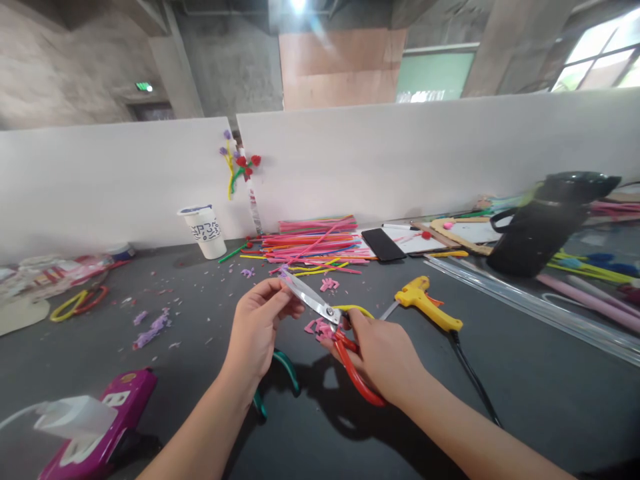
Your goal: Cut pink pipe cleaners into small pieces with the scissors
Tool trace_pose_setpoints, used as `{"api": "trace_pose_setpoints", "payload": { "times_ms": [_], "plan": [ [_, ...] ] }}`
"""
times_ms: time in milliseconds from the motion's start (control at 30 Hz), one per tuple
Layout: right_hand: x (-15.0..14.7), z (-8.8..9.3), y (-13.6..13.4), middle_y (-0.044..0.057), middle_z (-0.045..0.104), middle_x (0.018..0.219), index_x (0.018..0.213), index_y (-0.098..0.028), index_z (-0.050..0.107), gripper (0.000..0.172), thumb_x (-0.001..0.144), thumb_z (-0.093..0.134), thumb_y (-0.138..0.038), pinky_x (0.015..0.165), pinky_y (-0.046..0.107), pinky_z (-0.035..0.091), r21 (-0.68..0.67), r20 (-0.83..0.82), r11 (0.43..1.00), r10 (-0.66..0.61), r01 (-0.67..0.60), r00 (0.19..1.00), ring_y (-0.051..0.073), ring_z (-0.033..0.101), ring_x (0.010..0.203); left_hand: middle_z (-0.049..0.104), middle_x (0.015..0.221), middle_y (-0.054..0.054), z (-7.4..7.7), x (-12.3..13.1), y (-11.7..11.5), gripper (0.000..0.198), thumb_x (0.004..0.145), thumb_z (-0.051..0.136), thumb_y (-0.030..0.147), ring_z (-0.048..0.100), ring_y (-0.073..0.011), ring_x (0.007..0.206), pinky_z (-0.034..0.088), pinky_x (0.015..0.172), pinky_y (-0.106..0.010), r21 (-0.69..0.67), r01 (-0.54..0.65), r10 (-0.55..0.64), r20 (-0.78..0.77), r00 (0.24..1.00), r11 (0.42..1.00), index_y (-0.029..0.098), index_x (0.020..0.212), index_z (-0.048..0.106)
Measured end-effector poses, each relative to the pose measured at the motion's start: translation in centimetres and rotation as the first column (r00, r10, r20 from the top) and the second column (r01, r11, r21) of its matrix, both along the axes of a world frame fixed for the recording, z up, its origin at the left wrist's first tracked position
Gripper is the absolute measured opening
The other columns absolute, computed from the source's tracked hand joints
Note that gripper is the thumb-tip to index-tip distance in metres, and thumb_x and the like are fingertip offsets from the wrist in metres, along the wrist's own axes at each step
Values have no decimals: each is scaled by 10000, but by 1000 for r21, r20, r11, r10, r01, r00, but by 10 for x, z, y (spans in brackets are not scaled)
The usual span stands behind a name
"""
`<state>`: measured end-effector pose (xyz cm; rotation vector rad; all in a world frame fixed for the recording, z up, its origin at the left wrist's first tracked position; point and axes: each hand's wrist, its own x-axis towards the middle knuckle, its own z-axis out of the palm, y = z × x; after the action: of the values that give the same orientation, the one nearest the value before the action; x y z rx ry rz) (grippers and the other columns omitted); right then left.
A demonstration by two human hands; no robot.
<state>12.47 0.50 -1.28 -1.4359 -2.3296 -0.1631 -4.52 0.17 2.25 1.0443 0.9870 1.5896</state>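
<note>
My right hand (387, 357) grips red-handled scissors (313, 298), whose metal blades point up and left. By the blade tips is a small purple fuzzy piece (283, 271), apparently pinched by my left hand (260, 317), though its fingers partly hide it. Short pink cut pieces (323, 328) lie on the table beneath the scissors, and a second pink cluster (329, 285) lies just beyond. Teal-handled pliers (287, 371) rest under my left wrist, their heads hidden. A yellow pipe cleaner (357, 310) passes behind my right hand.
Pink and orange pipe cleaners (310, 243) lie at the back beside a black phone (383, 245). To the right are a yellow glue gun (427, 303), clear glue sticks (530, 307) and a black jug (550, 223). Leftward stand a paper cup (205, 232) and a magenta power strip (133, 393).
</note>
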Motion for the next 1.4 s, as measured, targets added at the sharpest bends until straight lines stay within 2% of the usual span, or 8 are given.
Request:
{"api": "trace_pose_setpoints", "payload": {
  "times_ms": [333, 800, 1400],
  "plan": [
    [0, 1, -1, 32, 601, 599, 758, -172, 488, 333, 803, 360, -476, 465, 255, 263, 63, 29, 998, 11, -13, 1000, 177, 566, 503, 575, 598, 8, 1, 0, -2, 68, 681, 594, 201, 535, -85, 521, 415, 521, -201, -3, -1, 1, 29, 1000, 1000, 137, 668, 577],
    [0, 6, -3, 44, 620, 674, 805, -179, 483, 352, 767, 393, -517, 496, 249, 294, 12, -38, 1000, -3, 3, 999, 178, 575, 561, 578, 573, 19, 4, 0, -2, 41, 685, 585, 176, 536, -86, 515, 410, 519, -199, 47, -40, 40, -8, 999, 998, 148, 660, 569],
    [-2, 2, -2, 33, 598, 568, 761, -176, 488, 358, 811, 330, -493, 457, 252, 259, 72, 17, 997, -2, 1, 1000, 172, 568, 484, 571, 602, 9, 5, 1, -4, 78, 679, 602, 212, 539, -93, 520, 425, 529, -211, 17, -27, 27, 31, 999, 999, 145, 674, 562]
  ]
}}
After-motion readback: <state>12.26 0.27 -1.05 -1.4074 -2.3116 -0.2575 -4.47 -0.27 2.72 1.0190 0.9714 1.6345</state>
